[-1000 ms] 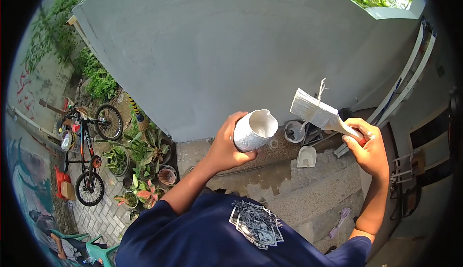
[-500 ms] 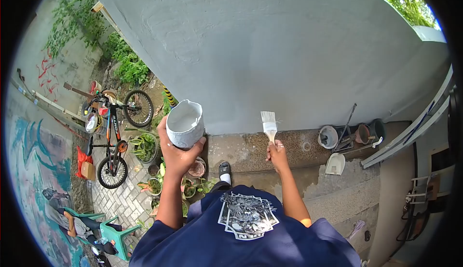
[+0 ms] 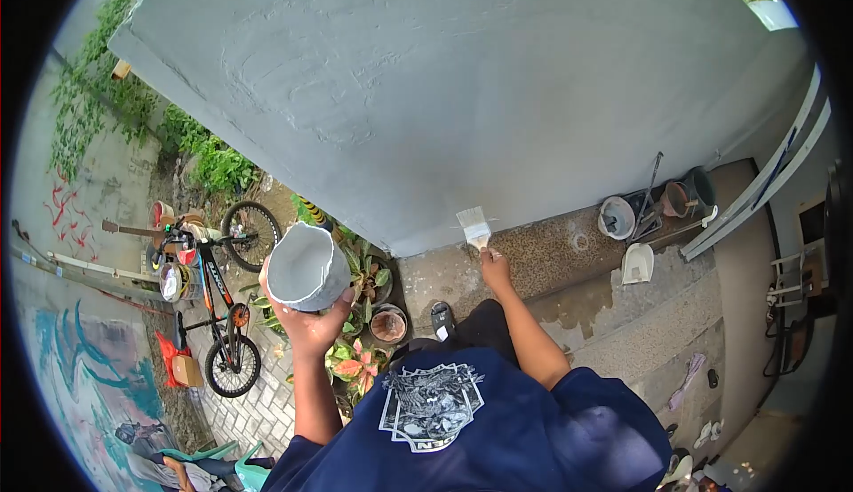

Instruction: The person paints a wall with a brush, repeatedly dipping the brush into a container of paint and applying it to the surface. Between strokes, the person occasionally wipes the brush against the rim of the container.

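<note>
White-coated brush (image 3: 472, 225) (right hand (image 3: 494, 265)) at grey wall (image 3: 462, 74); cup (image 3: 306, 265), plants (image 3: 364, 314), bicycle (image 3: 213, 305) leftward

1. The wall (image 3: 462, 92) is plain light grey.
2. The container (image 3: 306, 268) is coated whitish grey inside and out.
3. The brush (image 3: 472, 224) has white bristles.
4. The shirt (image 3: 533, 439) is navy blue with a white-and-grey printed graphic.
5. The bicycle (image 3: 213, 296) is black with red and orange marks.
6. The potted plants (image 3: 351, 369) show green and pink leaves.
7. The paving (image 3: 258, 412) is grey, in a brick pattern.
</note>
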`<action>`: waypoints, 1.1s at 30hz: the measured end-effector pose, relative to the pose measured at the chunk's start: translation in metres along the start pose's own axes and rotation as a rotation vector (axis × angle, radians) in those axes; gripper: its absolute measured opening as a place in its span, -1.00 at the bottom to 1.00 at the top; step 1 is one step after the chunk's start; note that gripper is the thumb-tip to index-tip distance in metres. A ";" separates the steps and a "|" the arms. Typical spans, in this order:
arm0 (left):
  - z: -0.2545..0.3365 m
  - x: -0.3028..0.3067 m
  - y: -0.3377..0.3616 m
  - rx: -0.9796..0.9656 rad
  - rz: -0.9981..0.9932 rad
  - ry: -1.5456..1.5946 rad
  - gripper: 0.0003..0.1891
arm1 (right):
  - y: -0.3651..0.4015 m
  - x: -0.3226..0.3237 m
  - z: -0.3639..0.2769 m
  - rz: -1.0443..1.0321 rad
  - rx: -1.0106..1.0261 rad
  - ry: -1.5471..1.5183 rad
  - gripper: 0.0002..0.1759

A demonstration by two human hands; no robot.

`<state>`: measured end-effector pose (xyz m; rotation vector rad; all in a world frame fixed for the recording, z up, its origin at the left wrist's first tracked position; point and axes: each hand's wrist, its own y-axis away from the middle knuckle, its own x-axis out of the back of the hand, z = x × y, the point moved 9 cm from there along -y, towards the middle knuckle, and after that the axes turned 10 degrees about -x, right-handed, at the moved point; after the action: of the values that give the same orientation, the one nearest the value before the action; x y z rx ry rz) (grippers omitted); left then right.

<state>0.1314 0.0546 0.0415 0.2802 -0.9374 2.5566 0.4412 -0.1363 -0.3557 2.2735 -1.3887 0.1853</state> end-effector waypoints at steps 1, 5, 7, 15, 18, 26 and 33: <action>0.004 0.000 -0.006 -0.014 0.003 0.035 0.01 | -0.003 0.001 -0.019 0.020 0.006 -0.015 -0.61; -0.001 0.001 -0.014 0.049 0.041 0.048 -0.10 | 0.015 0.033 -0.130 -0.010 0.025 -0.111 -0.64; -0.004 -0.002 -0.020 0.043 0.029 0.065 -0.10 | 0.031 0.067 -0.201 0.060 0.132 -0.157 -0.68; -0.006 -0.025 -0.043 -0.074 -0.038 0.186 -0.05 | 0.074 0.163 -0.372 0.133 0.295 -0.010 -0.62; -0.001 -0.034 -0.052 -0.105 -0.079 0.222 -0.03 | 0.091 0.184 -0.402 0.237 0.323 0.047 -0.66; 0.003 -0.039 -0.055 -0.168 -0.097 0.256 -0.04 | 0.062 0.173 -0.427 0.302 0.364 0.223 -0.63; -0.002 -0.032 -0.052 -0.182 -0.096 0.262 -0.05 | -0.030 0.111 -0.278 0.130 0.051 0.393 -0.59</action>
<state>0.1827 0.0824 0.0592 -0.0596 -1.0193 2.3297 0.5553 -0.0881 -0.0813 2.0424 -1.3289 0.6775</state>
